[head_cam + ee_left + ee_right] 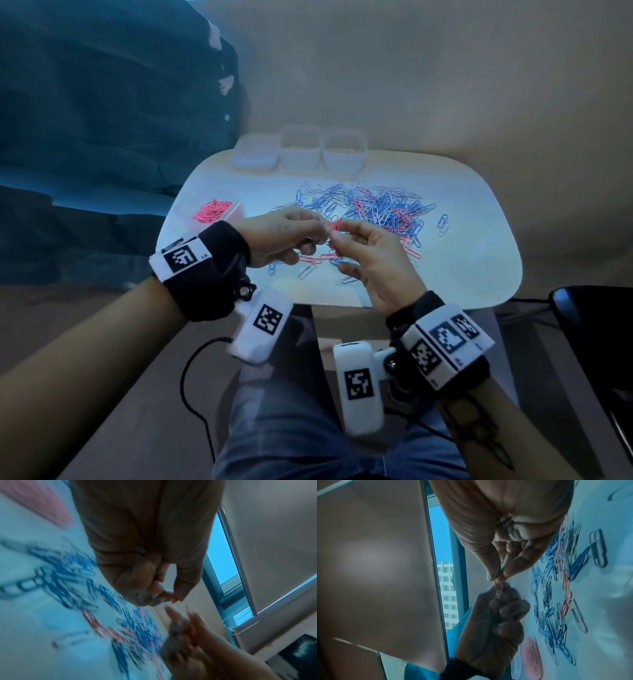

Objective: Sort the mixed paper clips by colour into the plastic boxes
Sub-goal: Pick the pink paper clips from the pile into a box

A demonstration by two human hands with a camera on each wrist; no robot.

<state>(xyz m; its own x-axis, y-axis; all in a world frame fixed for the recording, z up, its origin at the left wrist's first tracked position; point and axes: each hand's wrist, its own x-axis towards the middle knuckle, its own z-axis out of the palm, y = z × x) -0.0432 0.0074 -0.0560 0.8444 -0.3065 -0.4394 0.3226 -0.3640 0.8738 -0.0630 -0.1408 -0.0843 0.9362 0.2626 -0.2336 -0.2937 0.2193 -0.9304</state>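
A heap of mixed blue, pink and white paper clips (373,209) lies on the white table (479,246). A clear box (236,212) at the left holds pink clips (212,210). My left hand (317,234) and right hand (340,233) meet above the heap's near edge. Each pinches a small bunch of pink clips (334,226) between thumb and fingertips. The right wrist view has my right hand (499,576) pinching pink clips (498,586) that the left hand (496,615) also grips. In the blurred left wrist view, my left hand (171,597) pinches a pink clip (174,599).
Three clear plastic boxes (255,154) (300,149) (344,152) stand in a row at the table's far edge. A few loose clips (443,224) lie right of the heap. A dark cushion (102,137) lies left of the table, a black chair (599,325) right.
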